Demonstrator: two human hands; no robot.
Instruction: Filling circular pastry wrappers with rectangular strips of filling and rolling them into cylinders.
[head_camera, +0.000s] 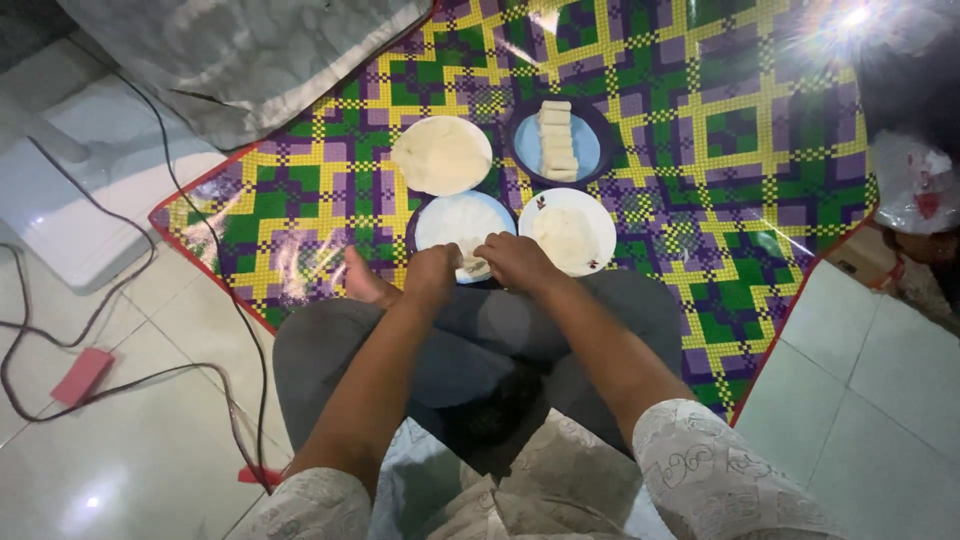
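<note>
The woven mat (700, 150) shows a geometric plaid of purple, green and yellow with a red edge. On it, a dark blue plate (592, 150) carries pale cream rolls (557, 140); beside it a white plate (600, 215) has small dark specks. Off the mat, floor tiles (150, 440) are white, the block (82, 375) red.

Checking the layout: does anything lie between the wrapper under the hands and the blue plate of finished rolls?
Nothing visible does. The wrapper and the blue plate are separated only by bare mat between the other plates.
</note>
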